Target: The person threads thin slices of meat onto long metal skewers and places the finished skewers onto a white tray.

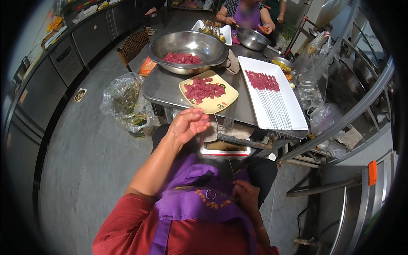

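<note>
My right hand (246, 194) grips the lower end of a thin metal skewer (225, 146), which slants up to the near edge of a pale yellow square plate (231, 103). Raw red meat pieces (204, 89) lie on that plate. My left hand (190, 125) is just below the plate's near left edge, palm turned up and fingers curled; whether a piece of meat is between its fingertips I cannot tell. Right of the plate, a white tray (288, 105) holds several skewers threaded with meat (263, 81), their bare ends towards me.
A large steel bowl (207, 47) with more meat stands behind the plate on the metal table (159, 91). A bagged bin (127, 105) is at the left. Across the table sits a person (247, 19) beside another steel bowl (253, 40). A metal rack (353, 105) stands right.
</note>
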A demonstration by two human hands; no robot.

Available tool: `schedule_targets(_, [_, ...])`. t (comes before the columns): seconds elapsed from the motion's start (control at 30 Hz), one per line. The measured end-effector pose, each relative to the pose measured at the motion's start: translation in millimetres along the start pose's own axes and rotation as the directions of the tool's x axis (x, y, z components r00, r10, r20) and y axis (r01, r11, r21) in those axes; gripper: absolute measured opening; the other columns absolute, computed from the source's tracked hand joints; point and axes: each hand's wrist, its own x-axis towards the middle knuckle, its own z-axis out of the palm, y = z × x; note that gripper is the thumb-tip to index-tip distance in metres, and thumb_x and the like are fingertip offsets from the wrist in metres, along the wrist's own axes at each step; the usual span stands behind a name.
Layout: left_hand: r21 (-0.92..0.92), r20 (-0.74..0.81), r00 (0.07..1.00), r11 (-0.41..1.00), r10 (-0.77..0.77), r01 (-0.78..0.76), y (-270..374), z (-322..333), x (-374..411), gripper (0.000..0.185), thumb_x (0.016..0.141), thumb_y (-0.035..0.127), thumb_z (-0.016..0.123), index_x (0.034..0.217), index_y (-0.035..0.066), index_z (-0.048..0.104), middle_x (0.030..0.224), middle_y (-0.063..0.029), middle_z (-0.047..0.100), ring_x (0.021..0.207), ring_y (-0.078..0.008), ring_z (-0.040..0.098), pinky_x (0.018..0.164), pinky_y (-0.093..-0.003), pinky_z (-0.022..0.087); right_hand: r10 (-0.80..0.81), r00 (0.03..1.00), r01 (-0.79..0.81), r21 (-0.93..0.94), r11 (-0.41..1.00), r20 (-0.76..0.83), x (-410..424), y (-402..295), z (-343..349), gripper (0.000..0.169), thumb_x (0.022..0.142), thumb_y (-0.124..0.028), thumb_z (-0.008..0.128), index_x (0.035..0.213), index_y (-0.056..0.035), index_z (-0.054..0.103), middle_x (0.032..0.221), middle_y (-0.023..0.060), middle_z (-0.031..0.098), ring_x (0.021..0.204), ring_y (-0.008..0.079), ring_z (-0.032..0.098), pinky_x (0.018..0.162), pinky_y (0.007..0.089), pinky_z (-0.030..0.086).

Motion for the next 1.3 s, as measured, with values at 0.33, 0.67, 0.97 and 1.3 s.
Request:
schedule_targets(0.33, [-0.047, -0.098, 0.995, 0.999, -0.009, 0.004, -2.9, -6.2, 1.5, 0.011, 0.080, 0.012, 0.051, 0.084, 0.003, 0.055, 0.082, -0.0179, 0.060, 0.078, -0.0331, 0.059, 0.066, -0.0404, 0.050, -0.126, 0.990, 0.136, -0.192, 0.972, 0.065, 1.5, 6.9, 3.6, 0.016, 0.078, -0.008, 0.053, 0.090, -0.0011, 0.060, 0.058, 0.0012, 0.053, 0.052, 0.0046, 0.050, 0.048, 0.0200, 0.042])
schedule_targets(0.67, [-0.037, -0.128, 0.992, 0.999, 0.009, -0.014, -6.4, -3.6, 0.9, 0.009, 0.082, 0.010, 0.049, 0.083, 0.003, 0.054, 0.082, -0.0187, 0.059, 0.078, -0.0345, 0.059, 0.068, -0.0439, 0.050, -0.361, 0.918, 0.397, -0.367, 0.841, 0.165, 9.2, 11.4, 6.7, 0.014, 0.076, -0.005, 0.055, 0.088, -0.0021, 0.058, 0.067, 0.0061, 0.057, 0.051, 0.0099, 0.053, 0.047, 0.0215, 0.043])
schedule_targets(0.97, [-0.051, -0.144, 0.989, 0.998, 0.037, -0.045, -6.4, 5.5, 0.2, 0.007, 0.083, 0.009, 0.046, 0.084, 0.003, 0.050, 0.083, -0.0183, 0.059, 0.078, -0.0348, 0.059, 0.068, -0.0442, 0.050, -0.336, 0.934, 0.357, -0.378, 0.854, 0.123, 9.4, 8.2, 10.6, 0.014, 0.075, -0.005, 0.055, 0.089, -0.0019, 0.058, 0.068, 0.0075, 0.057, 0.051, 0.0127, 0.054, 0.048, 0.0229, 0.044])
schedule_targets(1.3, [-0.062, -0.204, 0.979, 0.997, 0.025, -0.038, -13.8, 5.3, 0.5, 0.008, 0.084, 0.010, 0.045, 0.083, 0.003, 0.049, 0.081, -0.0183, 0.059, 0.076, -0.0339, 0.060, 0.067, -0.0437, 0.051, -0.431, 0.891, 0.447, -0.449, 0.774, 0.143, 9.4, 14.1, 11.9, 0.015, 0.072, -0.004, 0.056, 0.087, -0.0022, 0.057, 0.076, 0.0117, 0.059, 0.063, 0.0220, 0.060, 0.053, 0.0277, 0.047])
